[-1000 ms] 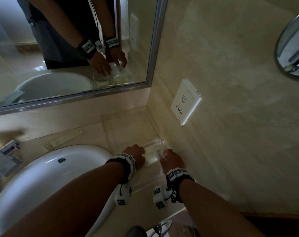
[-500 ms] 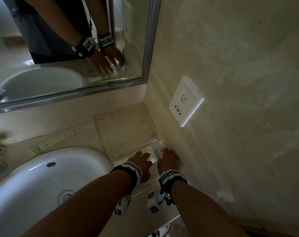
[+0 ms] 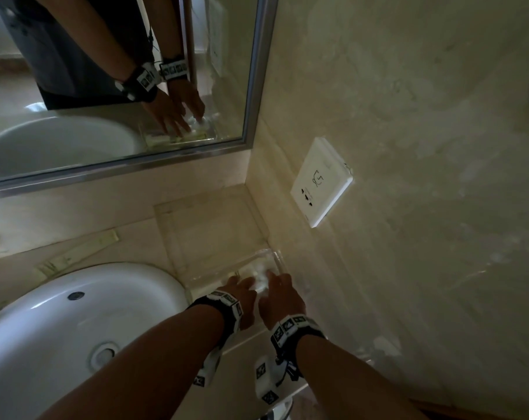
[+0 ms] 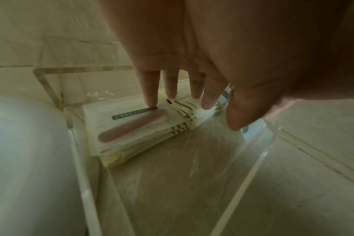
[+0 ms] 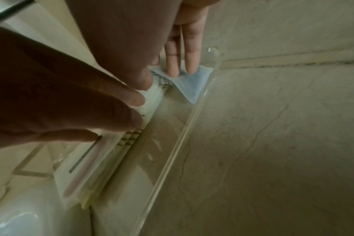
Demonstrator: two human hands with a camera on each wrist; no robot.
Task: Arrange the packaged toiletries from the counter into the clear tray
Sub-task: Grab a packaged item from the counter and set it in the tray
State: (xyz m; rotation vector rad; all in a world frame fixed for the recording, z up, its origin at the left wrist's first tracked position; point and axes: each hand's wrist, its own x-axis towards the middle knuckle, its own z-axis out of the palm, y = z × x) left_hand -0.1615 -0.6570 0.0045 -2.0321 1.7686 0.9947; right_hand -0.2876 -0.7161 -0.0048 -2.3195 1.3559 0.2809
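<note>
The clear tray (image 3: 269, 253) sits on the counter in the corner by the right wall. Inside it lies a stack of white packets (image 4: 131, 127), the top one showing a pink strip. My left hand (image 3: 239, 294) reaches into the tray, its straight fingers (image 4: 150, 95) pressing the far end of that stack (image 5: 87, 172). My right hand (image 3: 280, 294) is just beside it, and two straight fingers (image 5: 190, 60) rest on a pale blue packet (image 5: 194, 83) against the tray wall (image 5: 178, 132). Its thumb touches the end of the stack. One long flat packet (image 3: 78, 253) lies on the counter behind the sink.
A white sink (image 3: 75, 313) fills the left, close against the tray. The marble wall with a white socket (image 3: 321, 183) stands right beside the tray. A mirror (image 3: 105, 86) behind reflects both hands. The far half of the tray holds nothing.
Both hands have drawn closer together over the tray, and their fingers have gone from curled to stretched down onto the packets. My head view has shifted slightly.
</note>
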